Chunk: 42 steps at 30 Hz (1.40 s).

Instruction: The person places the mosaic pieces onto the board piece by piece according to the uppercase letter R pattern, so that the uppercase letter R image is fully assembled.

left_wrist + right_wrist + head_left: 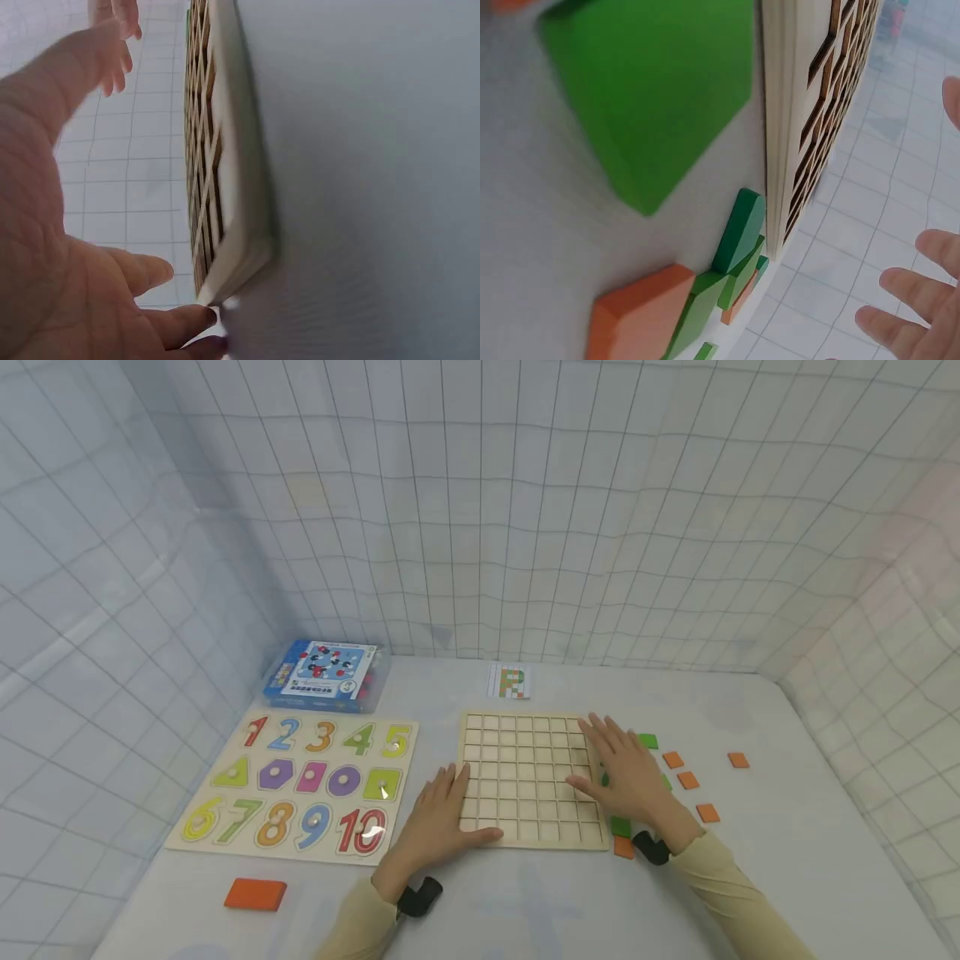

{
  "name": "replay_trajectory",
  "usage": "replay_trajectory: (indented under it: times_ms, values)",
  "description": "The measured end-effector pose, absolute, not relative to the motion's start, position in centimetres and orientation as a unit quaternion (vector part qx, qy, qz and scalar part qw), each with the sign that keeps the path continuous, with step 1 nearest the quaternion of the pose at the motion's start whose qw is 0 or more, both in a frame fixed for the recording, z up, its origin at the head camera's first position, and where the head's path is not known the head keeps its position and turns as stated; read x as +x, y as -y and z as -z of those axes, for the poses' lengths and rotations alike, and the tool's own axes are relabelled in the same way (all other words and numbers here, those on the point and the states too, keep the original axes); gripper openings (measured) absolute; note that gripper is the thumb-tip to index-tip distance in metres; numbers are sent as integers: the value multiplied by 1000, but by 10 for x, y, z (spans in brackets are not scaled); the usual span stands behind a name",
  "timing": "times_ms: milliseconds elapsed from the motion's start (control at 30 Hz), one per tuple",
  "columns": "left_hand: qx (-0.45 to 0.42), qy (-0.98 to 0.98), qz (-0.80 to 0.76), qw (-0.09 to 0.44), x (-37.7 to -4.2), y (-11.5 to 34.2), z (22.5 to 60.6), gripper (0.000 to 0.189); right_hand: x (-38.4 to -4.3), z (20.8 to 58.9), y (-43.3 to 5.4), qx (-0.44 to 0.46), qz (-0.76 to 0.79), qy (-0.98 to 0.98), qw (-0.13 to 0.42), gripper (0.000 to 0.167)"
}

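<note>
A wooden grid board (527, 791) with rows of square recesses lies flat on the table, its cells bare. My left hand (438, 820) spreads along the board's left edge, fingers extended, fingertips right at the rim in the left wrist view. Over the right edge my right hand (628, 777) is stretched out, thumb above the grid, holding nothing. Green tiles (620, 827) and orange tiles (687, 780) are scattered to the right of the board, some hidden under the right hand. A large green tile (660, 97) looms close in the right wrist view, beside the board's edge.
Behind the board lies a small card (510, 681) printed with a coloured grid pattern. On the left are a number-and-shape peg puzzle (251, 768), a blue boxed set (326, 677) and an orange block (255, 894). Grid-lined cloth walls (510, 527) enclose the table.
</note>
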<state>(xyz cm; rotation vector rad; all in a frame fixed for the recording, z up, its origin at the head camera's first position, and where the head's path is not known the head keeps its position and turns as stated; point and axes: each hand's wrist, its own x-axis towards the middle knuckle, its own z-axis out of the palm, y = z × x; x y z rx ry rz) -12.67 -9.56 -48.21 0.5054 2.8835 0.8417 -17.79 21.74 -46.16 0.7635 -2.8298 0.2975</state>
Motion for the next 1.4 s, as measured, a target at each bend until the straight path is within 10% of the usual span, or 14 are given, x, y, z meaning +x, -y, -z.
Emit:
replay_trajectory:
  times_ms: [967,1400]
  values:
    - [159,-939,-303,-36,-116,100,511,106,-187,469,-281,71,-225,946,222,45]
    - [160,-940,-300,-42,-119,101,513,107,-184,465,-308,-6,-249,957,147,46]
